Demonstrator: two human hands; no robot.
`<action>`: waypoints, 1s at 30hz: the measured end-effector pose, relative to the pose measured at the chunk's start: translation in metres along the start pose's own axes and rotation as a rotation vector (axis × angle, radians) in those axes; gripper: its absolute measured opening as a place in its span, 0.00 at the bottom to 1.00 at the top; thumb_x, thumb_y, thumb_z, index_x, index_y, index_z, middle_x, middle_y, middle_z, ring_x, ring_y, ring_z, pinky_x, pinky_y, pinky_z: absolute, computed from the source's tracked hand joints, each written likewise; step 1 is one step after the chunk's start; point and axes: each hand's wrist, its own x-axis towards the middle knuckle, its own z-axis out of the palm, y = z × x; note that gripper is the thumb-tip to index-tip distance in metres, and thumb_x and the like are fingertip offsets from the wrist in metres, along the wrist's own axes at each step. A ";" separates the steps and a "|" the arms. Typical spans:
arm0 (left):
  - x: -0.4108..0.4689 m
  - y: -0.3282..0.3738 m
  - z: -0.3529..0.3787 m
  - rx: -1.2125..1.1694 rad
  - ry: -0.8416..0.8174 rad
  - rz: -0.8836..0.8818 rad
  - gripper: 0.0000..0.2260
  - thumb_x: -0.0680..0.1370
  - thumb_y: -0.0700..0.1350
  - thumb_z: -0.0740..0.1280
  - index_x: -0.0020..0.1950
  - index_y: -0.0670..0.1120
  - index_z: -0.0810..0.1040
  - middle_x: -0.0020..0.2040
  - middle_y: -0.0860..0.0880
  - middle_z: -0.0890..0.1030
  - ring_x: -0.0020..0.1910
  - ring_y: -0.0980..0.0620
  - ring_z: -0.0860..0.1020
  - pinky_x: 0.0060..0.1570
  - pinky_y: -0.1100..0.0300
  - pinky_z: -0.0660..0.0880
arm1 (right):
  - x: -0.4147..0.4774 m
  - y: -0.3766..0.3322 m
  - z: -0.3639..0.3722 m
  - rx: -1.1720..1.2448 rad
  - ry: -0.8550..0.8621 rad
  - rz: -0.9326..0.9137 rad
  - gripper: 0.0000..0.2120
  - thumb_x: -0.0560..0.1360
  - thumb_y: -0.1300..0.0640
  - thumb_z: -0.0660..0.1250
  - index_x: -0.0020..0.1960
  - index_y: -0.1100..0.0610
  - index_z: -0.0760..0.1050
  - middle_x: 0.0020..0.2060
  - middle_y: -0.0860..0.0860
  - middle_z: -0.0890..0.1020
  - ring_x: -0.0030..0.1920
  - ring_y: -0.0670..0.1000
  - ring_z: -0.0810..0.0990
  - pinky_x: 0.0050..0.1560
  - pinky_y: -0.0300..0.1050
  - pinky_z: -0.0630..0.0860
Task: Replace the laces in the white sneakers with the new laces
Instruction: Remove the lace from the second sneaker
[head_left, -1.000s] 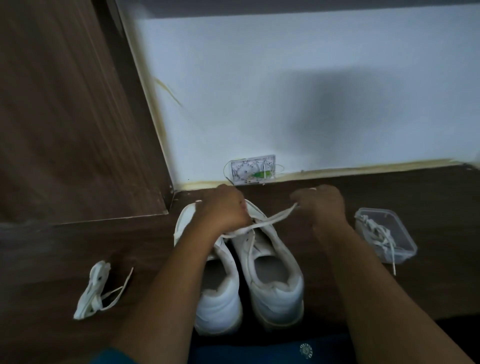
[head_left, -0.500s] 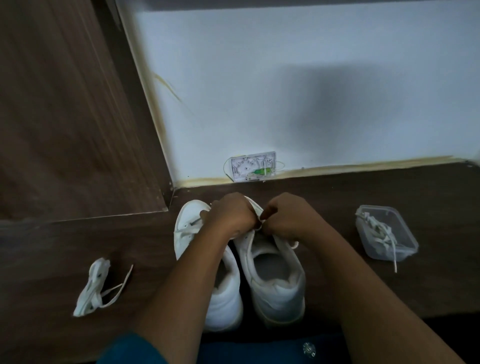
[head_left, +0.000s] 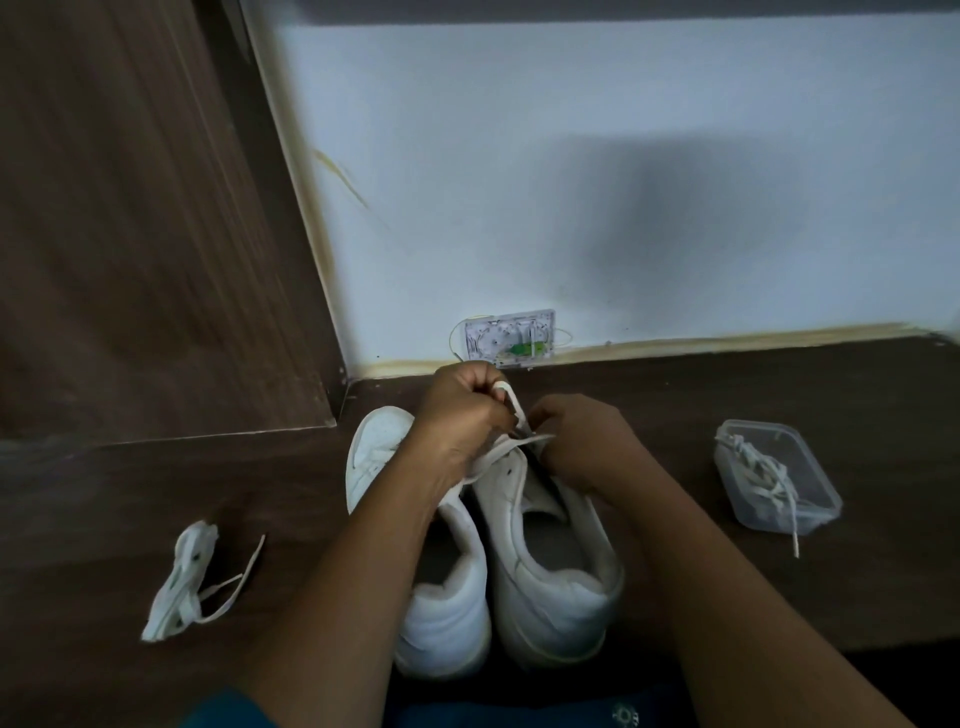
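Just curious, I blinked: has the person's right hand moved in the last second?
Yes. The right hand has drawn in leftward, away from the clear plastic container, toward the left hand gripping the white lace over the white sneaker.

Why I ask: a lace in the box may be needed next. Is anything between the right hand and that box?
Nothing visible does. Only bare floor lies between the right hand and the box. That hand is busy, though: it pinches the lace at the right sneaker.
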 end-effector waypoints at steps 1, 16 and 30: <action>-0.002 0.002 0.000 -0.029 -0.015 0.018 0.23 0.61 0.19 0.57 0.24 0.47 0.70 0.28 0.43 0.73 0.28 0.50 0.70 0.30 0.62 0.64 | 0.000 0.000 0.000 -0.004 -0.008 0.003 0.12 0.72 0.61 0.65 0.53 0.50 0.78 0.54 0.49 0.80 0.56 0.52 0.77 0.47 0.38 0.68; -0.005 0.029 -0.025 -0.491 -0.389 -0.176 0.14 0.59 0.41 0.65 0.42 0.38 0.81 0.37 0.44 0.82 0.24 0.54 0.75 0.30 0.64 0.71 | -0.004 -0.002 0.002 0.017 -0.018 0.079 0.05 0.75 0.57 0.62 0.50 0.56 0.69 0.51 0.55 0.78 0.53 0.56 0.76 0.47 0.45 0.69; -0.004 0.043 -0.009 -0.159 -0.295 -0.334 0.11 0.78 0.46 0.62 0.50 0.40 0.79 0.45 0.42 0.83 0.19 0.57 0.73 0.39 0.59 0.74 | -0.006 -0.005 0.006 0.075 -0.080 -0.015 0.12 0.72 0.59 0.63 0.55 0.53 0.73 0.52 0.53 0.80 0.54 0.55 0.78 0.49 0.44 0.73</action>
